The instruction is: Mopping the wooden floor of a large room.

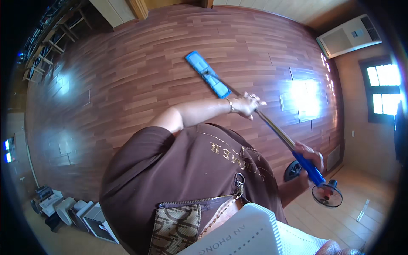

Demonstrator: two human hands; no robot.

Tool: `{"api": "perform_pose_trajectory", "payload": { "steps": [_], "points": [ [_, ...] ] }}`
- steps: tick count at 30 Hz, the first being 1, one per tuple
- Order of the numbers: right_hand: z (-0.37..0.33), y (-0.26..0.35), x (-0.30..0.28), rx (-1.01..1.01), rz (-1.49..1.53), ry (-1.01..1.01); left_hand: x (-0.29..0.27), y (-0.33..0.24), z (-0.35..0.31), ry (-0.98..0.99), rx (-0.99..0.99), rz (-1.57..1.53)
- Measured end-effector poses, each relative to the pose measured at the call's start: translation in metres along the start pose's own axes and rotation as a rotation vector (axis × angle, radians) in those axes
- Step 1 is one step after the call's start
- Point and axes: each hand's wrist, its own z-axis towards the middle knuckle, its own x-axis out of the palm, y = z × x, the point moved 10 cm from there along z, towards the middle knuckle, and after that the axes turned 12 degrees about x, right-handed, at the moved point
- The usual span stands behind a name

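Note:
A flat mop with a blue rectangular head (207,74) lies on the wood-plank floor ahead of me, its metal pole running diagonally back to the right. My left hand (246,105) reaches across my body and is closed loosely around the pole partway down, some fingers sticking out. Higher up, my right hand (313,158) wraps around the blue grip (309,168) at the pole's upper end. The mop pad looks flat against the floor.
A tall white appliance (350,36) stands at the far right, near a bright window (384,91). A round, dark-rimmed clear disc (327,196) is at lower right. Several pale boxy items (76,212) line the lower left; wooden chairs (55,42) stand at upper left.

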Motion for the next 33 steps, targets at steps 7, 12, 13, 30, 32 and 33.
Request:
{"api": "perform_pose_trajectory", "payload": {
  "steps": [7, 12, 13, 30, 32, 33],
  "points": [
    [-0.067, 0.110, -0.074, -0.338, 0.067, -0.618, 0.020, -0.119, 0.039, -0.045, 0.459, -0.500],
    [-0.070, 0.138, -0.059, -0.401, -0.144, -0.618, 0.016, -0.131, 0.014, -0.156, 0.483, -0.455],
    [-0.067, 0.139, -0.050, -0.411, -0.156, -0.568, 0.011, -0.129, 0.008, -0.215, 0.488, -0.395],
    [0.081, 0.023, 0.251, -0.290, -0.266, 0.330, -0.029, 0.198, -0.223, -0.769, -0.426, -0.062],
    [0.089, 0.005, 0.270, -0.247, -0.209, 0.411, -0.032, 0.214, -0.249, -0.769, -0.519, -0.076],
    [0.093, 0.003, 0.276, -0.253, -0.201, 0.430, -0.032, 0.219, -0.265, -0.779, -0.577, -0.065]
  ]
}}
